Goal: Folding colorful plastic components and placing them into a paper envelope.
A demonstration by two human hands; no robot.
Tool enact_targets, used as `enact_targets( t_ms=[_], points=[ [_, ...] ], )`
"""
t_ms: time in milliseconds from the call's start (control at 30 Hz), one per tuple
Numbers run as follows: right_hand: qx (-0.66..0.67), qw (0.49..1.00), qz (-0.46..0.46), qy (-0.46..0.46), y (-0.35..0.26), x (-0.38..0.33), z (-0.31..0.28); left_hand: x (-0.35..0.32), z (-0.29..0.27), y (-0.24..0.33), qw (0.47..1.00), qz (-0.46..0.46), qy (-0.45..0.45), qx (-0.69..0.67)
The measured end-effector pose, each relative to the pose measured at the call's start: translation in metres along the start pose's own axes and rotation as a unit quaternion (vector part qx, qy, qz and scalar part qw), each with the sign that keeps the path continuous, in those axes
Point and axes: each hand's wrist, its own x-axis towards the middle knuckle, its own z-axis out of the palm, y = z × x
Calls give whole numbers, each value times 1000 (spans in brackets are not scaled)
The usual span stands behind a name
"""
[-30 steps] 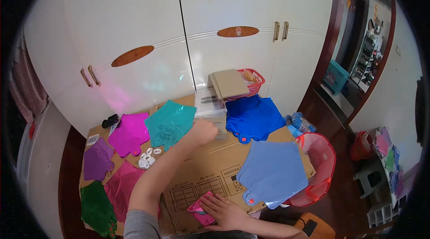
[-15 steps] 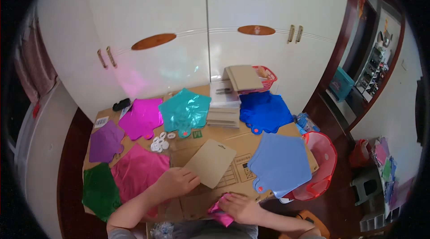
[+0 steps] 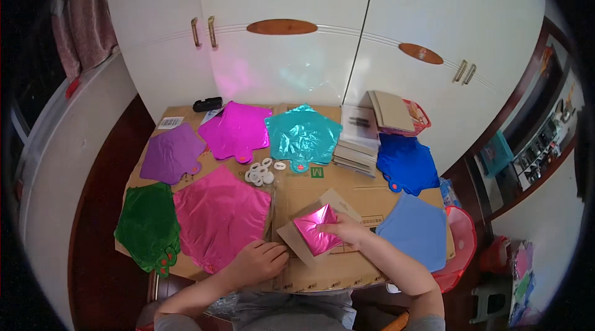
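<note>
My right hand (image 3: 344, 230) grips a folded, shiny pink foil balloon (image 3: 317, 232), thumb on top, over a tan card (image 3: 302, 250) on the cardboard. The packet covers the middle of the card. My left hand (image 3: 266, 260) rests palm down by the near edge with its fingers stretched out, holding nothing. Beside it lies a stack of flat pink foil balloons (image 3: 223, 213). Small white oval plastic pieces (image 3: 257, 174) sit in a pile beyond the hands. Light blue flat foil balloons (image 3: 414, 232) lie right of my right hand.
Green (image 3: 147, 222), purple (image 3: 172, 152), magenta (image 3: 235, 129), teal (image 3: 304, 136) and dark blue foil balloons (image 3: 406, 160) surround the work area. Stacked cards and bags (image 3: 358, 139) stand at the back, near a red basket (image 3: 418, 117). A red tub (image 3: 460, 247) is beyond the right edge.
My right hand has lifted the folded pink foil balloon from the near edge onto the tan card. My left hand has moved back from that card. The view has shifted.
</note>
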Motion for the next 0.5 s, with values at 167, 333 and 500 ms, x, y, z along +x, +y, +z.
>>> enact_targets(
  t_ms=[167, 333, 500],
  points=[
    [-125, 992, 2, 6, -6, 5, 8, -1, 5, 6, 999, -26, -39, 1],
    [-148, 989, -4, -15, 7, 15, 1, -3, 18, 12, 995, -52, -86, -10],
    [-180, 980, -82, 18, 15, 19, 2, -2, 23, 17, 991, -75, -107, -23]
  ],
)
